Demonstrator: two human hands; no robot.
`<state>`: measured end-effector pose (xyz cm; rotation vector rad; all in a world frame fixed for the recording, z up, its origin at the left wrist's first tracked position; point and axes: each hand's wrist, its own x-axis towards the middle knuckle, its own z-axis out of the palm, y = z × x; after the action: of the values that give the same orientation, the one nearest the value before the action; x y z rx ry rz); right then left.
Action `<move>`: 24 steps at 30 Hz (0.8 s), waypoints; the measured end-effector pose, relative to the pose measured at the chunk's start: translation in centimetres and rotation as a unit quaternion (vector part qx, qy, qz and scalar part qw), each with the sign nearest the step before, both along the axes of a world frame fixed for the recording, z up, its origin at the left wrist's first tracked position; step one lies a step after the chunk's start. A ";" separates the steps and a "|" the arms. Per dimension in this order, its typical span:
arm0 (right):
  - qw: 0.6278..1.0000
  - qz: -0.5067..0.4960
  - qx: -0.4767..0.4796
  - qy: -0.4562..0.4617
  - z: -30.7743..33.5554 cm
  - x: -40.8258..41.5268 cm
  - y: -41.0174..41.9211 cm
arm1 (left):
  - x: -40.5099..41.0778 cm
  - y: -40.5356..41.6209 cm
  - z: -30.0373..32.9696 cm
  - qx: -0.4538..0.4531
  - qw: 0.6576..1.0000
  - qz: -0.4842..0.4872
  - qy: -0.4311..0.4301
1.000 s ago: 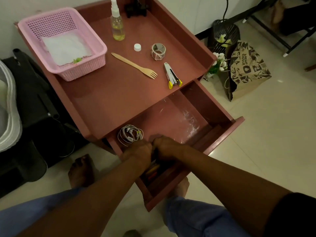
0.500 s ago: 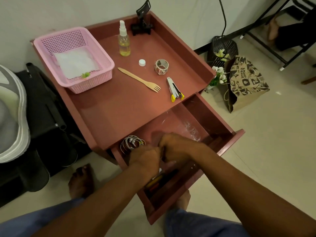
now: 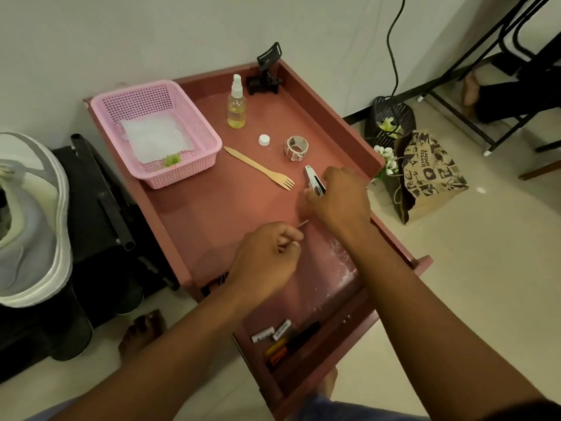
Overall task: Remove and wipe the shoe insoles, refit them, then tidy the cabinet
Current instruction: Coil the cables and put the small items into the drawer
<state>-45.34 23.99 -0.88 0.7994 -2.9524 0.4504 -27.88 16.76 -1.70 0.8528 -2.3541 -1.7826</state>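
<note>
Head view: both hands have left the front of the open drawer [image 3: 340,287], where they were bunched together half a second ago. Right hand [image 3: 337,196] is now up on the cabinet's top surface [image 3: 230,208], fingers closing round the stapler [image 3: 312,180] beside the wooden fork [image 3: 261,168]. Left hand [image 3: 267,256] hovers over the drawer, pinching a thin stick-like item, too small to identify. Pens and labels lie at the drawer's near end. Reads as the cabinet-tidy stage: loose top items probably go into the drawer next.
</note>
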 end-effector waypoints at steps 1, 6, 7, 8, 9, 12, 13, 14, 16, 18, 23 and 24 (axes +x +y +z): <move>1.000 -0.010 0.007 0.003 -0.4 0.0 -0.2 | -0.2 -0.2 0.0 0.030 0.999 0.020 0.013; 0.999 -0.053 0.010 0.001 -1.2 -0.3 -0.7 | -0.5 -1.0 0.3 0.112 0.989 0.087 0.043; 0.998 -0.057 0.011 -0.003 -1.2 -0.4 -0.8 | -0.5 -1.1 0.4 0.127 0.986 0.100 0.046; 0.998 -0.061 0.012 -0.007 -1.3 -0.4 -0.9 | -0.6 -1.2 0.4 0.141 0.983 0.112 0.047; 0.998 -0.064 0.014 -0.008 -1.3 -0.4 -1.1 | -0.6 -1.4 0.5 0.153 0.979 0.122 0.049; 0.996 -0.079 0.012 -0.024 -1.3 -0.5 -1.3 | -1.0 -1.8 0.7 0.194 0.969 0.143 0.050; 0.996 -0.084 0.000 -0.037 -1.2 -0.5 -1.2 | -1.1 -1.8 0.7 0.206 0.966 0.148 0.049; 0.994 -0.090 -0.016 -0.054 -1.1 -0.5 -1.2 | -1.1 -1.8 0.8 0.217 0.963 0.152 0.049; 0.989 -0.101 -0.057 -0.091 -0.6 -0.6 -0.8 | -1.2 -1.7 0.8 0.236 0.958 0.159 0.046; 0.976 -0.123 -0.114 -0.138 -0.3 -0.9 -0.5 | -1.3 -1.6 0.8 0.248 0.954 0.161 0.044; 0.912 -0.135 -0.259 -0.289 0.5 0.0 0.2 | -1.8 -1.7 1.2 0.287 0.938 0.190 0.046; 0.904 -0.114 -0.265 -0.316 0.8 0.6 0.3 | -2.0 -1.8 1.4 0.301 0.931 0.202 0.049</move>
<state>-44.76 24.30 -0.04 0.2605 -3.1025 1.6677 -29.86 14.98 -0.33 1.1646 -1.4198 -2.2917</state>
